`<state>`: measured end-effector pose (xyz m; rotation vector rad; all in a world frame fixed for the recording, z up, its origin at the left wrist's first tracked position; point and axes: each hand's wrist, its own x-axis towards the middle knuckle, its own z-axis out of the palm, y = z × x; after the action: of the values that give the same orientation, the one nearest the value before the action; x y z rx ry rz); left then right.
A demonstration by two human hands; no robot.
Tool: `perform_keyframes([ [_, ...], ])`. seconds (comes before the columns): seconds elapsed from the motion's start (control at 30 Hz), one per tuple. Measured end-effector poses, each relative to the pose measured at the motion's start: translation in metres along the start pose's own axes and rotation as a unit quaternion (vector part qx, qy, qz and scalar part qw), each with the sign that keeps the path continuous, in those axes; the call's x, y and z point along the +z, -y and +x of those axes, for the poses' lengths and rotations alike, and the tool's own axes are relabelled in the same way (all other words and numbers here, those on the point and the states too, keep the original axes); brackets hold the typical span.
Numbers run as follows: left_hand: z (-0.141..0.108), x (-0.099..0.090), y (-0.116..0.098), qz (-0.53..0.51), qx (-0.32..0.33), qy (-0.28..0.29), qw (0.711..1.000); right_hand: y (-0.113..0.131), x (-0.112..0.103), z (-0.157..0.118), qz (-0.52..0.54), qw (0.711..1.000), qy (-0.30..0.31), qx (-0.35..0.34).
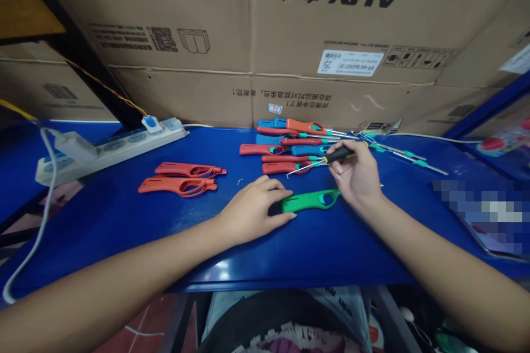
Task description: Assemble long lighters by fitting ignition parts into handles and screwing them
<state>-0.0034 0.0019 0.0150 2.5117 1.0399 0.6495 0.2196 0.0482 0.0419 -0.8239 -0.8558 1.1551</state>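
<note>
A green lighter point(308, 202) lies on the blue table point(199, 242), its rear end between the thumb and fingers of my left hand point(259, 209). My right hand point(359, 176) is closed around the black and yellow handle of a screwdriver point(342, 153). The metal shaft points left, and its tip, with what looks like a small screw at it, is above the green lighter's rear end. Behind my hands lies a pile of red, blue and orange lighters point(260, 149) with long metal tubes. Another small screw point(239, 181) rests left of my left hand.
Two orange-red lighter shells point(178, 185) lie on the left. Behind them is a white power strip point(114, 149) with plugs and cables. A large cardboard box point(285, 27) stands along the back. At the right edge lies a flat, partly blurred object point(484, 220).
</note>
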Motion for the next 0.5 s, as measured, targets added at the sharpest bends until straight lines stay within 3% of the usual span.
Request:
perform_keyframes([
  [0.23,0.0046,0.0012,0.0019,-0.190,-0.107,-0.117,0.969,-0.0054,-0.0035,0.0005,0.024,0.997,0.021,0.065],
  [0.5,0.0039,-0.0022,-0.0039,-0.209,-0.112,-0.144,0.961,-0.0076,-0.0046,-0.0017,0.025,0.994,0.061,0.086],
])
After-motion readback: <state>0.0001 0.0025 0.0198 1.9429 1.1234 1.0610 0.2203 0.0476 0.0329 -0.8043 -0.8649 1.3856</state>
